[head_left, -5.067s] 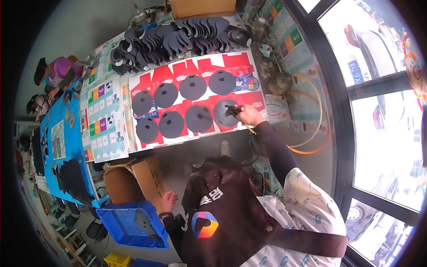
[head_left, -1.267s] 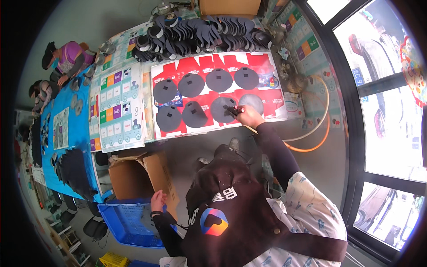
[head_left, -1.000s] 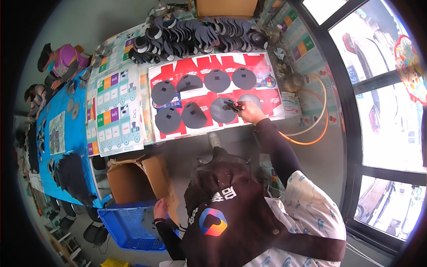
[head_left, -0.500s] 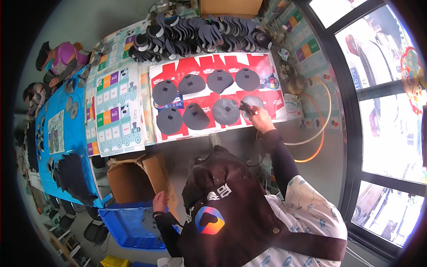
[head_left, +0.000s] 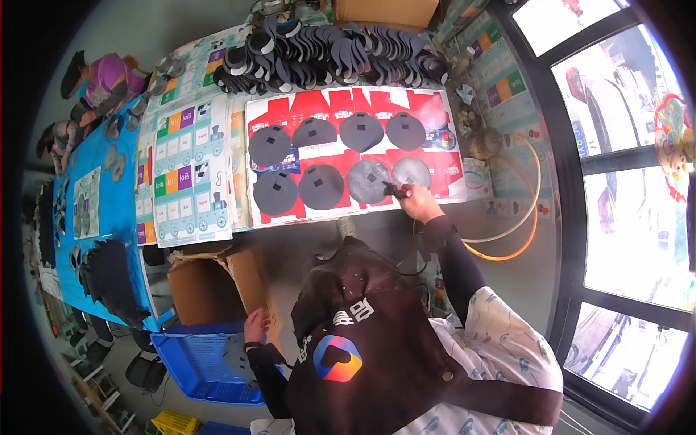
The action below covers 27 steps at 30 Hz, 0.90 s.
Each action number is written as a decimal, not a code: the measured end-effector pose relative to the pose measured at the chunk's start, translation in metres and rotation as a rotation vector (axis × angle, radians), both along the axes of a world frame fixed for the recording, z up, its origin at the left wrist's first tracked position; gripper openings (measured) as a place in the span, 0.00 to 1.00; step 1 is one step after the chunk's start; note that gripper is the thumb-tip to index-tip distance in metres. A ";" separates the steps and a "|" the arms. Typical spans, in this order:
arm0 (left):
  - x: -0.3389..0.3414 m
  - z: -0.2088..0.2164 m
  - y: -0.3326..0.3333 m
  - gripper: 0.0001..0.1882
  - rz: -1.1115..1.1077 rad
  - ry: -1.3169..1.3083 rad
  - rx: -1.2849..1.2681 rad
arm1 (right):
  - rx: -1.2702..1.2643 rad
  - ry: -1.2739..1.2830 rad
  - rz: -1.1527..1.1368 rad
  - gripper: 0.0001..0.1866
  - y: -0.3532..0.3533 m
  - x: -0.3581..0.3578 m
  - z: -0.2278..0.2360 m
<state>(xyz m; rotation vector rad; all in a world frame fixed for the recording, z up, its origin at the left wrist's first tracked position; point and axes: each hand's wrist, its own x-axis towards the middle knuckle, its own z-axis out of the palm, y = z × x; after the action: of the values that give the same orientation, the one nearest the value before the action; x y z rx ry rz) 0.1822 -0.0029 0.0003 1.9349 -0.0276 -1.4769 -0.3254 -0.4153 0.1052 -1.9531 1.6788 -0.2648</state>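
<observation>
My right hand (head_left: 419, 206) is closed around a small black tool (head_left: 395, 190) that looks like a spray gun. Its tip points at a dark grey round piece (head_left: 366, 183) in the near row, which has a pale, blotchy sheen. Beside it, at the row's right end, a lighter grey piece (head_left: 411, 172) shows the same sheen. Several more round pieces, such as the matte one (head_left: 321, 192), lie in two rows on red and white printed card (head_left: 295, 210); most bear a small black square. My left hand (head_left: 256, 325) hangs empty by a carton, fingers loosely apart.
Stacked dark curved pieces (head_left: 326, 54) line the table's back. Hoses (head_left: 535, 199) loop beside my right arm. Left of me are an open carton (head_left: 206, 290), a blue crate (head_left: 203, 366) and a blue table (head_left: 87, 279), where two people sit. Windows are on the right.
My right hand and its tool have moved slightly left and nearer, from the right-end piece to its neighbour. The right-end piece now shows more fully. My left hand stays low.
</observation>
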 end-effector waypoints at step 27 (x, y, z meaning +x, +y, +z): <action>-0.008 -0.018 0.016 0.18 -0.017 0.025 0.013 | 0.338 -0.149 -0.058 0.13 0.017 0.013 0.028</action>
<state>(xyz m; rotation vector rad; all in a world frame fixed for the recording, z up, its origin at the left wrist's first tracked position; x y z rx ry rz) 0.1744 0.0131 -0.0177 1.9308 -0.0228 -1.5154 -0.3127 -0.3981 0.1330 -1.5992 1.5697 -0.1334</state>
